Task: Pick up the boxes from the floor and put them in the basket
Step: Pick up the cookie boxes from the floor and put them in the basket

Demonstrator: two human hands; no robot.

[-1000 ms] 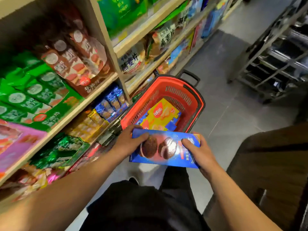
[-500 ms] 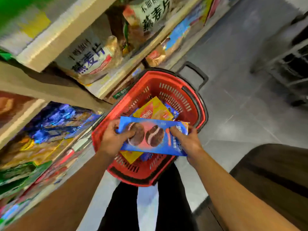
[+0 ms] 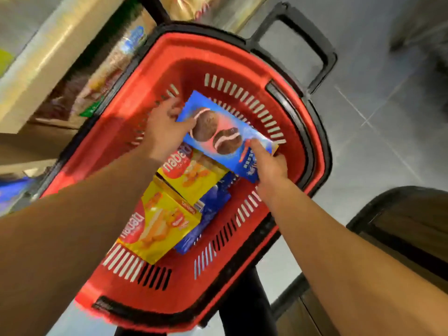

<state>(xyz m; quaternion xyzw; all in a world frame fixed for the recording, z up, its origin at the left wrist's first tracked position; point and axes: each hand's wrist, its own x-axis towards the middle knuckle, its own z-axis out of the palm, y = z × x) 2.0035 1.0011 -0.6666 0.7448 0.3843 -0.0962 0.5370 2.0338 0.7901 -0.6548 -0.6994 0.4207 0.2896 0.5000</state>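
— Holding the blue cookie box (image 3: 224, 132) over the red basket (image 3: 242, 59), were both hands on it?

— Yes. The left hand (image 3: 164, 132) had its grip on the box's upper left end, thumb laid on the printed face beside the cookie picture; the right hand (image 3: 269, 163) had its grip clenched on the lower right end, thumb on top and fingers under the box. The box lay tilted, just above centre of the frame, inside the basket's rim.

— And what sat below it?

— Two yellow wafer boxes. The upper yellow box (image 3: 194, 175) was partly covered by the blue one, and the lower yellow box (image 3: 157, 224) lay toward the lower left of the basket. Under both showed a dark blue box (image 3: 211, 204) (its print was too blurred to read).

— Whether the held box touched them?

— I could not tell; its lower edge overlapped the upper yellow box in the view.

— The surroundings?

— A black handle (image 3: 303, 42) stood out from the basket at the upper right. Shelves (image 3: 36, 64) with blurred packets filled the upper left, grey floor (image 3: 375, 105) tiles the right, and a dark trouser leg (image 3: 244, 304) showed at the bottom.
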